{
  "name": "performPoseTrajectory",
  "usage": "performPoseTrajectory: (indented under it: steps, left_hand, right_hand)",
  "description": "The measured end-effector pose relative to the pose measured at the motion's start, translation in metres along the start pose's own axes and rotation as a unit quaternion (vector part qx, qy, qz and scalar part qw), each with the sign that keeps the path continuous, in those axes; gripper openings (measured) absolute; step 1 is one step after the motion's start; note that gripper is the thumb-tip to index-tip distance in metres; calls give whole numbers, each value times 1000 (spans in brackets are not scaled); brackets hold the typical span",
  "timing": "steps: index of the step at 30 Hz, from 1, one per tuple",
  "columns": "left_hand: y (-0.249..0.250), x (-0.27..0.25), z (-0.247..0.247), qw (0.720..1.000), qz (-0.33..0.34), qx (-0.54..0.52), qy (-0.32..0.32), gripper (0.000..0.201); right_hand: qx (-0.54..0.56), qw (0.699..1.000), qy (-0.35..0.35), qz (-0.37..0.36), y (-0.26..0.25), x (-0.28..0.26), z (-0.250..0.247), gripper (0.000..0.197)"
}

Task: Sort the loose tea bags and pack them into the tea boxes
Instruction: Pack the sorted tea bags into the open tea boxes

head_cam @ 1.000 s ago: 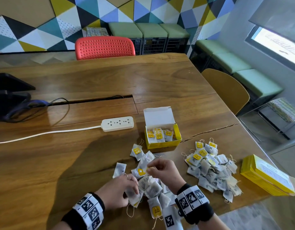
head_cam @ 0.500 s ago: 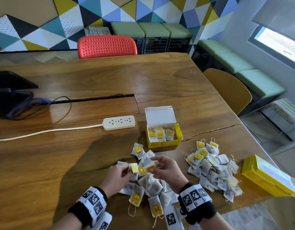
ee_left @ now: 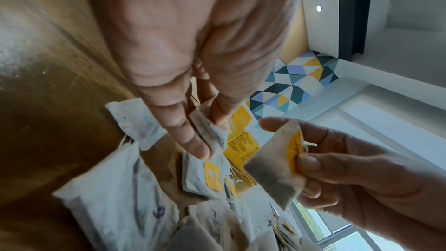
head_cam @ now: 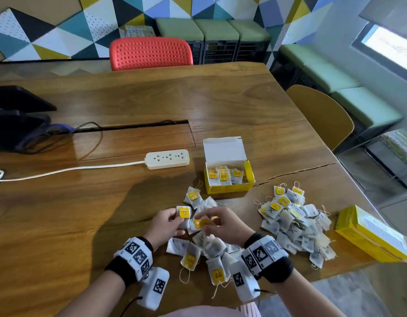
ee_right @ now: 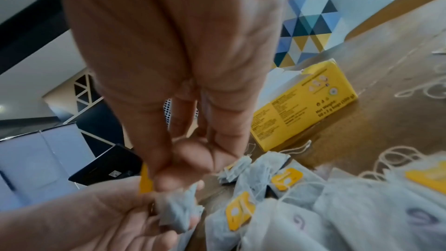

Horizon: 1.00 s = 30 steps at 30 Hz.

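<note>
A wooden table [head_cam: 60, 225] is seen from above. A tea bag [head_cam: 183, 213] with a yellow tag is pinched upright in the left hand [head_cam: 165, 227], thumb against curled fingers. A second bag [ee_left: 277, 167] is pinched in the right hand [head_cam: 223, 225] between thumb and fingertips, close beside the first. Both hands are held over a loose pile [head_cam: 207, 248] of bags near the table's front edge. Just behind it, an open yellow box [head_cam: 227, 177] is seen, a few bags standing inside. A larger pile [head_cam: 294, 225] lies to the right, with a closed yellow box [head_cam: 372, 236] beyond it. A white power strip [head_cam: 167, 158] lies to the left of the open box.
</note>
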State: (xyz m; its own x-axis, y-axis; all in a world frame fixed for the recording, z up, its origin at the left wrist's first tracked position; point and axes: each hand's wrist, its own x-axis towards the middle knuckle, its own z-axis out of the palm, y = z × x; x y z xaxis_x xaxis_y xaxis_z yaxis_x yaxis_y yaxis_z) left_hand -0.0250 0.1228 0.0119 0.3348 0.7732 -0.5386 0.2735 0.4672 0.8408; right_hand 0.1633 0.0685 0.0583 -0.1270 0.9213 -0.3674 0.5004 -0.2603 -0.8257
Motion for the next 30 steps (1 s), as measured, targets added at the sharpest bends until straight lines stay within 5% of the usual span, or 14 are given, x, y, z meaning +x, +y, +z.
performPoseTrajectory:
  steps: [2, 5, 12, 17, 23, 26, 30]
  left_hand:
    - [2, -1, 0, 1000, 1, 8, -5, 16]
    - [5, -6, 5, 999, 9, 9, -34, 19]
    - [14, -11, 10, 996, -16, -23, -89, 29]
    - [15, -15, 7, 990, 9, -3, -139, 21]
    - [11, -12, 1, 993, 4, -17, -116, 19]
    - [9, -9, -5, 994, -18, -77, -72, 18]
    - [9, -10, -12, 990, -24, -130, -53, 14]
  right_hand:
    - [-46, 998, -34, -23, 2, 3, -1, 34]
    - [23, 998, -66, -10, -2, 9, 1, 29]
    - [15, 995, 84, 53, 2, 24, 9, 25]
    - [15, 993, 105, 55, 0, 27, 9, 29]
    - [66, 988, 116, 71, -1, 31, 1, 13]
    - [-70, 984, 144, 76, 5, 34, -6, 8]
    - [-217, 971, 60, 76, 12, 37, 6, 25]
